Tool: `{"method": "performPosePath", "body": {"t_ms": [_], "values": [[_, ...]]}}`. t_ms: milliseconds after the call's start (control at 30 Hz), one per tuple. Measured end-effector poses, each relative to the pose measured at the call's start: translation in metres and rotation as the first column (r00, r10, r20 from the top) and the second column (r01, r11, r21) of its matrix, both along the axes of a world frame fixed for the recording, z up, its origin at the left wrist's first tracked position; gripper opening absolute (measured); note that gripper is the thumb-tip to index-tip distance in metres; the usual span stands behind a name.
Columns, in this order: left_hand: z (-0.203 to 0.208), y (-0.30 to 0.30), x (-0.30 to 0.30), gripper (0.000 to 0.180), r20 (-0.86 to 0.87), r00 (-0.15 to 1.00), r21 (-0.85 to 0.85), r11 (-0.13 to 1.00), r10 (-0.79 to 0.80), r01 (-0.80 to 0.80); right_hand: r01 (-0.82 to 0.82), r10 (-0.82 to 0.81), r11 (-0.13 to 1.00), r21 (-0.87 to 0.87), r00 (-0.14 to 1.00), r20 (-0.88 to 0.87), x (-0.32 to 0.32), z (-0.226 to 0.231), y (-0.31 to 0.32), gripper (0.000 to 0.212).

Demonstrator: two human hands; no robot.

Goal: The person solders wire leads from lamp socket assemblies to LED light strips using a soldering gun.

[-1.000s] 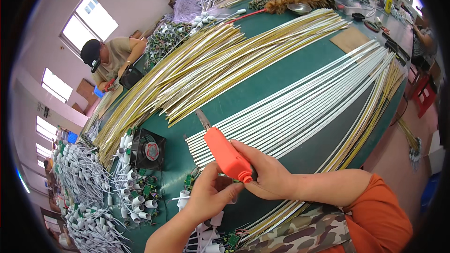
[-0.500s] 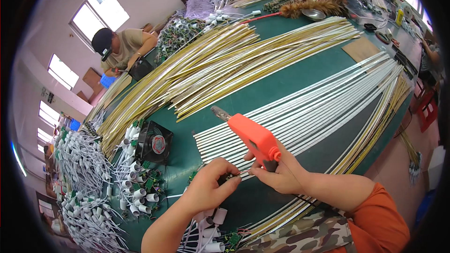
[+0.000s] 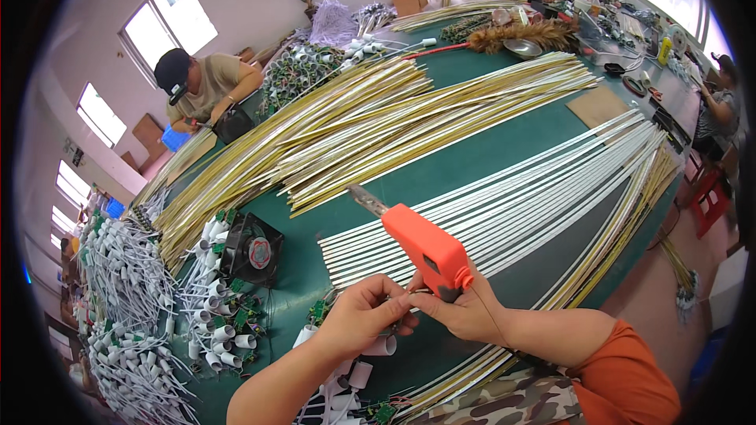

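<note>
My right hand is wrapped round an orange soldering gun, its metal tip pointing up and left over the strips. Thumb and fingertips of that hand meet those of my left hand. My left hand is closed in a pinch; what lies between the fingers is mostly hidden, perhaps thin wires. A white cylindrical cap shows just below the left fingers; I cannot tell whether it is attached to what they hold. Beyond both hands, a row of thin white strips lies side by side.
Yellow and white strips are heaped across the far table. A black fan stands at left beside piles of white caps with wires and green boards. More caps lie below my left forearm. Co-workers sit around, one at far left.
My left hand has moved slightly right, and its fingertips now meet my right hand's. Small parts and wires seen between the hands are now covered. The view has shifted slightly.
</note>
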State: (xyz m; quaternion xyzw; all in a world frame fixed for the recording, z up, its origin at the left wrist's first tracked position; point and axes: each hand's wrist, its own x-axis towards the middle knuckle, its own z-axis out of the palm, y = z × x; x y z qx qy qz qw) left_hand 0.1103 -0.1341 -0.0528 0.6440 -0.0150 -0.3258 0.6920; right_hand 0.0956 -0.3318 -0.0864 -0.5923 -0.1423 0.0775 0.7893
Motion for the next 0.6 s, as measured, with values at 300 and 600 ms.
{"method": "performPosePath", "body": {"t_ms": [300, 600], "values": [[0.048, 0.015, 0.002, 0.012, 0.548, 0.703, 0.623, 0.782, -0.453, 0.018, -0.117, 0.106, 0.988, -0.102, 0.989, -0.101, 0.003, 0.007, -0.017, 0.06], [0.116, 0.107, -0.006, 0.01, 0.727, 0.547, 0.686, 0.457, -0.415, -0.566, -0.109, 0.109, 0.994, 0.008, 0.993, -0.054, 0.006, 0.008, -0.013, 0.056]]}}
